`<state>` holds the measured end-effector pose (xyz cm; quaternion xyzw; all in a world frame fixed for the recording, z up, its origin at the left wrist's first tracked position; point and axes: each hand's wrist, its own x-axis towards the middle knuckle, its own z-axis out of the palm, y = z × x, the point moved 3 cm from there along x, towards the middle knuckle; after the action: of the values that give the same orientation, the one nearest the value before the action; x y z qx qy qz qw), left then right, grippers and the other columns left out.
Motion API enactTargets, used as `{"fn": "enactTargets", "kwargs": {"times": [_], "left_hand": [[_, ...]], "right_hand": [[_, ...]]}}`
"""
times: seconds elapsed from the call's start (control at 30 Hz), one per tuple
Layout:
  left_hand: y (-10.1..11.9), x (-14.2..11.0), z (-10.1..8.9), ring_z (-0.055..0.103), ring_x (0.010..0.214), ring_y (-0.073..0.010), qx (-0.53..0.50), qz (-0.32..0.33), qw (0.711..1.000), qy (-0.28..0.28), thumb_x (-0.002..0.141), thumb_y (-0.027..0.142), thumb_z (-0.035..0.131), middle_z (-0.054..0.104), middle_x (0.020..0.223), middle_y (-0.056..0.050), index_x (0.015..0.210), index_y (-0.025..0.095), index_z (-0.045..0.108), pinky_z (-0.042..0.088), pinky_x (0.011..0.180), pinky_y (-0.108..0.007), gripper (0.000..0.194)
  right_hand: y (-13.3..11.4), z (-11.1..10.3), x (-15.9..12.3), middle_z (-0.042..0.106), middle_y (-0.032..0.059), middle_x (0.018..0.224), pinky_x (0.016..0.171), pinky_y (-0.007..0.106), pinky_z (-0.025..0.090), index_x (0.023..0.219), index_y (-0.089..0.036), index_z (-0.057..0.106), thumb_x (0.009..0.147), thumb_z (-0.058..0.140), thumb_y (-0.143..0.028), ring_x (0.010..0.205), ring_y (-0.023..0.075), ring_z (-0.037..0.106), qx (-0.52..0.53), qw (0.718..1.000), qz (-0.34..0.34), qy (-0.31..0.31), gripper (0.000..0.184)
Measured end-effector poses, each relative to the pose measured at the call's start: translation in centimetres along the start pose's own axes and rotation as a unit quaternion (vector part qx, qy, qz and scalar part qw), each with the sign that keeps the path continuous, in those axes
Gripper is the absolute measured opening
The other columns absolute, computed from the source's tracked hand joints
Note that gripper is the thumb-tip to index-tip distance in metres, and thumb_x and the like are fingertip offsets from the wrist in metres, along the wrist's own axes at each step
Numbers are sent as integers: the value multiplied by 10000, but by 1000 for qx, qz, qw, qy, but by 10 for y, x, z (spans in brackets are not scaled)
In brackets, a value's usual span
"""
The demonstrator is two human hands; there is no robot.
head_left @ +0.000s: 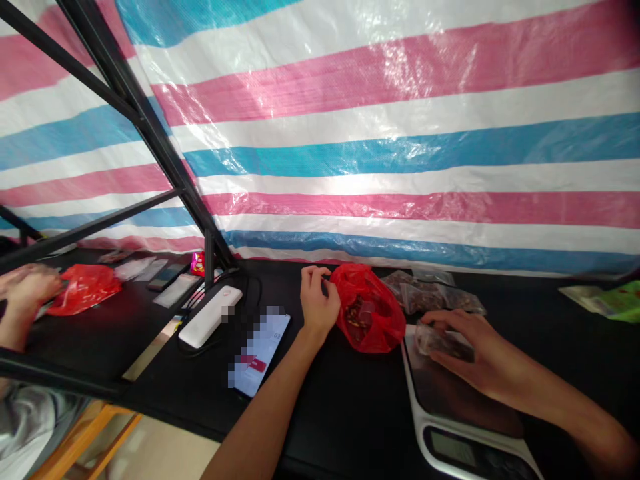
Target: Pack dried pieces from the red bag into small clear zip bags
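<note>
A sheet (380,100) striped blue, pink and white, glossy and creased, walls off the back of the room, crossed at the left by a black metal frame (123,97). Before it runs a black worktop (345,407); beyond its left edge, above an orange-brown wooden stool (80,447), a co-worker's hand (37,287) is beside another red bag (85,287). Toward the worktop's front edge sits a white scale (465,393) with a dark plate, its display (453,447) too dim to read. The right hand (475,340) pinches a small clear pouch between thumb and fingers over that plate. The left hand (320,303), fingers curled, touches the left side of an open red plastic bag (370,343) with small brownish pieces inside; whether it grips the rim I cannot tell. Clear packets (425,297) lie by the back edge, a green packet (620,301) farther right. Near the left edge lies a white power bank (210,317), and nearer the front a lit phone (265,347) showing "03", otherwise largely pixelated. A pink packet (198,263) by the frame bears illegible lettering.
</note>
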<state>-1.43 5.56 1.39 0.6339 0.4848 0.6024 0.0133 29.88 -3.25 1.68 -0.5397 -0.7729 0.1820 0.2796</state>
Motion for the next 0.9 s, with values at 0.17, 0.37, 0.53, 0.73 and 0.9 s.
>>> {"fn": "enactTargets", "kwargs": {"times": [0.17,0.37,0.53,0.73,0.9], "left_hand": [[-7,-1,2,633,959,-203,4,-10,1000,4,844,-16,513,559,1033,-56,984,217,622,535,887,-338,293],[-6,1,1,633,941,-199,-10,-21,1000,15,839,-28,506,568,1013,-53,972,216,612,533,877,-331,298],[-3,3,-1,647,930,-197,-16,-26,1000,3,823,-45,511,601,986,-42,962,222,604,533,869,-327,315],[-6,4,-2,652,928,-201,-18,-52,998,5,798,-56,520,623,974,-38,947,226,594,532,874,-331,327],[-1,4,-1,640,912,-205,-25,-34,999,-1,798,-57,519,637,960,-36,927,230,588,517,856,-331,322]], "right_hand": [[-6,3,8,726,53,1311,1028,409,560,1392,-339,590,955,685,-458,1177,314,702,64,998,5,0,462],[-29,13,31,679,86,1439,1064,451,563,1496,-317,503,986,640,-458,1246,321,687,66,997,-3,-37,546],[-55,23,63,691,53,1429,1072,471,544,1450,-330,567,963,623,-391,1257,318,680,-46,997,-45,-33,494],[-69,40,90,785,100,1183,903,452,587,1457,-267,606,939,600,-348,1040,326,759,-152,985,-76,-35,525],[-63,43,96,794,95,1086,806,439,604,1468,-284,616,916,629,-347,899,311,770,-163,983,-76,-26,556]]}}
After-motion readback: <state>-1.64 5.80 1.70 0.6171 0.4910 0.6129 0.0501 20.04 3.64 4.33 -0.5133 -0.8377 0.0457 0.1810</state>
